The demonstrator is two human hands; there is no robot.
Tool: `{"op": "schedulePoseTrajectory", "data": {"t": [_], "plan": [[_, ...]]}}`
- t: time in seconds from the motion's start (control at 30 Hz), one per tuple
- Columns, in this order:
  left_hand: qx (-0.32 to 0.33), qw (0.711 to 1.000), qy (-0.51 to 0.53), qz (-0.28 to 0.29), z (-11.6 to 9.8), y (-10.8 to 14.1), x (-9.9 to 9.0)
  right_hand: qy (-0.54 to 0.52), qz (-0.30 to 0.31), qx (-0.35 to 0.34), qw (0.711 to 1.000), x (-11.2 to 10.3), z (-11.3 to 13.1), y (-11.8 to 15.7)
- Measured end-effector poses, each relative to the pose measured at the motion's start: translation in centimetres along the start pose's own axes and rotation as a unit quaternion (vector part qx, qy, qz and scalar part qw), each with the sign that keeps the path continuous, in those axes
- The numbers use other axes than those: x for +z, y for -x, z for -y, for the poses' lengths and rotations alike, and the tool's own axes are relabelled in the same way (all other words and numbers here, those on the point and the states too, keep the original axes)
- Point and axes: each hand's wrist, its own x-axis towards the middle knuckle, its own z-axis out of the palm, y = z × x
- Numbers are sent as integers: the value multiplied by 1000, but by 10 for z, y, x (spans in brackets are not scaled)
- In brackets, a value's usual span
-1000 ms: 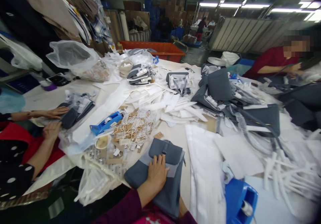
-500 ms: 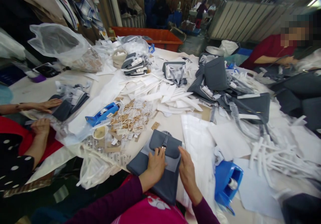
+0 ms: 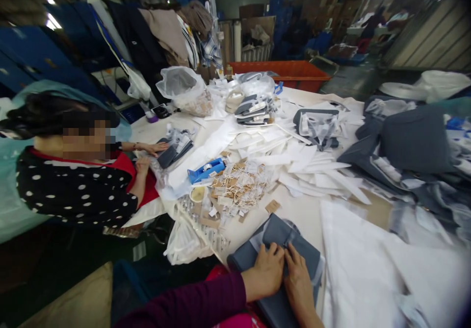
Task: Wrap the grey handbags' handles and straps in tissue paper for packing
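Black-clad co-worker (image 3: 73, 190) at frame left; blue tape dispenser (image 3: 199, 174) and heaped tags (image 3: 239, 186), mid-frame. At lower centre, left hand (image 3: 268, 269) and right hand (image 3: 297, 273) rest half-curled on a grey bag (image 3: 274, 231); whether either grips, I cannot tell. White sheeting (image 3: 353, 269) lies lower right.

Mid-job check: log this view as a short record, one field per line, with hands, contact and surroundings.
Left hand: on the flap of a grey bag
Right hand: on the same bag, close beside the left
Grip: cannot tell whether anything is pinched
Bag: flap side up, near end cut off by the picture edge
Beyond bag: pile of tags, blue tape dispenser
Right of bag: white sheeting
Co-worker at left: hand at a dark item
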Motion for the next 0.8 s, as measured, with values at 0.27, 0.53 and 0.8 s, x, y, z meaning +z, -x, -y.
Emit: {"op": "schedulePoseTrajectory", "data": {"t": [0.27, 0.53, 0.8], "plan": [[27, 999, 3, 46, 4, -18, 13, 4, -15, -22, 1000, 16, -19, -1], [47, 997, -20, 60, 2, -25, 25, 8, 18, -55, 998, 40, -56, -7], [48, 998, 30, 42, 12, -40, 52, 31, 30, -174, 984, 68, -114, -22]]}}
